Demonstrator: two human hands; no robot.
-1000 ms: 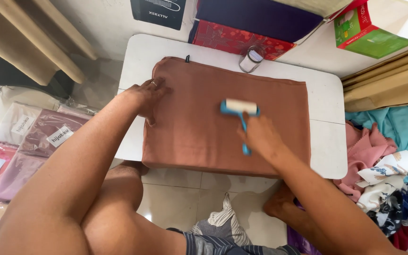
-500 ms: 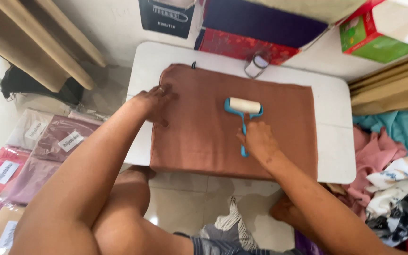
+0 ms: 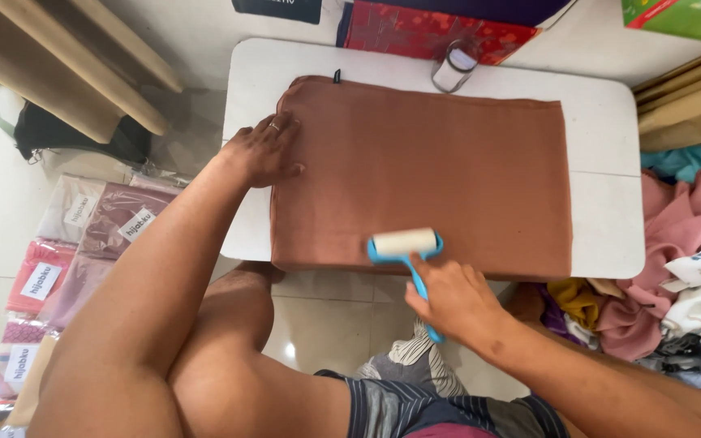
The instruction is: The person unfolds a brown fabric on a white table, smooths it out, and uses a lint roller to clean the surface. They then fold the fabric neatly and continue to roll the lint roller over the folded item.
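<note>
At the near edge of the worktop [image 3: 610, 138], close to the cloth's [image 3: 423, 162] front hem: lint roller [image 3: 404, 243], white drum touching the brown fabric, blue handle running back off the edge into the right hand [image 3: 448, 296]. Closed around that handle, fingers wrapped, wrist bent down, forearm coming up from the lower right. Spread flat on the cloth's left border: left hand [image 3: 265, 150], open, palm down, ring on one finger, arm reaching long across from the lower left above a bent knee. Cloth folded into a broad rectangle, covering most of the small white top, front hem hanging just over the near edge. Risks, judged from this layout: drum so near the hem could run off the fabric and the edge, and drag the fold down with it; pinned only at one side, could bunch or creep toward the right under a sticky drum; with a hard pull, could wrinkle the upper layer over the lower. Just beyond the far hem, a small jar [image 3: 452, 69] touching or nearly touching the cloth, liable to tip if the fabric shifts. Heaped on the floor at right, loose clothes [image 3: 691, 259]; at left, bagged folded cloths [image 3: 83, 235].
</note>
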